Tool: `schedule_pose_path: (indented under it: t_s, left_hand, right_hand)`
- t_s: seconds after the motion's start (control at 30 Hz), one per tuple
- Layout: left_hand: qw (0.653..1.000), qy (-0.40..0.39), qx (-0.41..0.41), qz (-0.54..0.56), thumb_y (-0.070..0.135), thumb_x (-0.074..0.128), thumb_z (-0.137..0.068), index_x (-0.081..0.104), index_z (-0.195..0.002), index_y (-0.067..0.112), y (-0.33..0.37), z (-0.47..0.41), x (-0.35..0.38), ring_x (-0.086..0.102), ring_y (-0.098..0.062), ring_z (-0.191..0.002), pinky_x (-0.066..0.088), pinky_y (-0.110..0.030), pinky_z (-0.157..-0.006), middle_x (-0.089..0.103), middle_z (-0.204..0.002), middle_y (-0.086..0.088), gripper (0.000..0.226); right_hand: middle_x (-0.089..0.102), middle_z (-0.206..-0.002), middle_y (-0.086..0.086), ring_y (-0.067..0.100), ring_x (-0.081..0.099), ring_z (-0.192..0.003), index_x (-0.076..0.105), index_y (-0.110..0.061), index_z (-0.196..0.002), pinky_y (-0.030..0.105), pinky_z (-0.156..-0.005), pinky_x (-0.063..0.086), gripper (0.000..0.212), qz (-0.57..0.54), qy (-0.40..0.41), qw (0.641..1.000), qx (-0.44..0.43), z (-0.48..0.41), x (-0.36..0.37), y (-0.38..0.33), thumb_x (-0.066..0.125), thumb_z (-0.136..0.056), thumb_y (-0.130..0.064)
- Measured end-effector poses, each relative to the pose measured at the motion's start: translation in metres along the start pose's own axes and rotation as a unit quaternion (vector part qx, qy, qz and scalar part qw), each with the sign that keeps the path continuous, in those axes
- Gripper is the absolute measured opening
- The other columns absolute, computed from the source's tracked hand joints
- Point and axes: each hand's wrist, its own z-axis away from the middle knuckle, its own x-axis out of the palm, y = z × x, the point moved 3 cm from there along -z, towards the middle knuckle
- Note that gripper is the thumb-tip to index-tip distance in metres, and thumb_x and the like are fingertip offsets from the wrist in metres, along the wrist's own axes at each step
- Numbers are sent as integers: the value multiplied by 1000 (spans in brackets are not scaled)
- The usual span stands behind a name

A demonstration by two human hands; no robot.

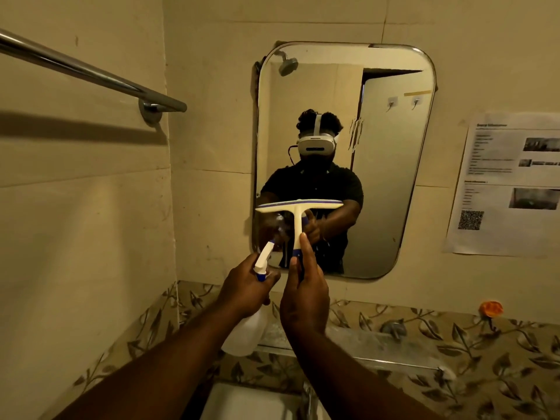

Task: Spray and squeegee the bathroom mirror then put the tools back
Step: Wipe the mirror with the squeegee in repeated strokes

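- Head view, looking forward and down: the left hand (247,281) is wrapped round the neck of the spray bottle (242,331), its nozzle tipped up toward the lower left part of the mirror (391,177); that aim suggests spraying is the step in hand.
- Just beside it, the right hand (304,301) is closed on the handle of the squeegee (298,212), thumb and forefinger running up the stem, blade level at the top. Holding it upright and clear of the nozzle seems meant to keep it ready for wiping without a change of grip.
- Whether the blade touches the glass cannot be told; it appears to hover in front of the lower left area.
- Both tools are therefore in the hands, close together, over the counter (454,353).
- The mirror hangs on the tiled wall straight ahead, within reach of both arms.
- A towel rail (91,72) crosses the left wall, and a printed sheet (503,189) is stuck to the right of the mirror.
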Motion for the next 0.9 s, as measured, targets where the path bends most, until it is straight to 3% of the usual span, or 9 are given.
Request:
schedule_pose_path:
  t_s: [0.13, 0.23, 0.37, 0.5, 0.6, 0.73, 0.9]
  left_hand:
    - [1000, -8, -11, 0, 32, 71, -90, 54, -113, 26, -16, 5, 5, 71, -21, -65, 63, -45, -72, 67, -101, 5, 29]
    - [1000, -18, -13, 6, 31, 72, -90, 55, -110, 24, -26, 7, 9, 70, -24, -65, 63, -48, -71, 68, -93, -2, 27]
    - [999, -28, -15, 24, 29, 71, -91, 51, -114, 34, -36, 13, 13, 69, -24, -70, 64, -40, -67, 67, -95, -5, 31]
    - [999, -37, -32, 19, 30, 71, -91, 59, -120, 21, -44, 16, 17, 72, -24, -74, 62, -28, -62, 69, -94, -3, 33]
    - [998, -29, -41, 36, 29, 71, -91, 61, -118, 18, -47, 19, 18, 71, -22, -80, 61, -28, -61, 69, -96, -3, 31]
    - [997, -29, -38, 57, 28, 72, -90, 58, -126, 25, -43, 20, 21, 70, -20, -83, 53, -17, -52, 69, -106, 0, 39]
    - [997, -30, -22, 69, 24, 71, -91, 58, -116, 27, -33, 15, 26, 70, -23, -74, 63, -36, -64, 69, -98, -4, 28]
  right_hand:
    - [58, -139, -7, -1, 49, -102, 28, -54, -151, 25, -76, 50, 49, 15, -5, 1000, 8, 15, 3, 18, 39, -105, -42]
    - [60, -132, -7, -4, 47, -97, 29, -51, -152, 22, -74, 46, 49, 20, -7, 1000, 10, 25, 4, 30, 39, -106, -40]
    - [62, -129, -6, -3, 47, -94, 29, -51, -152, 22, -73, 44, 50, 32, -14, 999, 29, 39, 6, 48, 42, -106, -37]
    - [60, -134, -9, 0, 49, -98, 30, -52, -151, 23, -72, 44, 50, 48, -21, 998, 47, 51, 7, 63, 43, -105, -37]
    - [58, -129, -17, -3, 50, -101, 33, -52, -150, 14, -68, 40, 50, 39, -17, 998, 52, 60, 7, 73, 44, -104, -36]
    - [50, -117, -20, -3, 47, -98, 35, -49, -149, 4, -68, 32, 48, 36, -28, 997, 66, 71, 3, 86, 45, -105, -34]
    - [62, -133, -7, 2, 52, -109, 41, -46, -144, 18, -84, 42, 46, -2, -19, 994, 109, 78, -4, 108, 52, -102, -29]
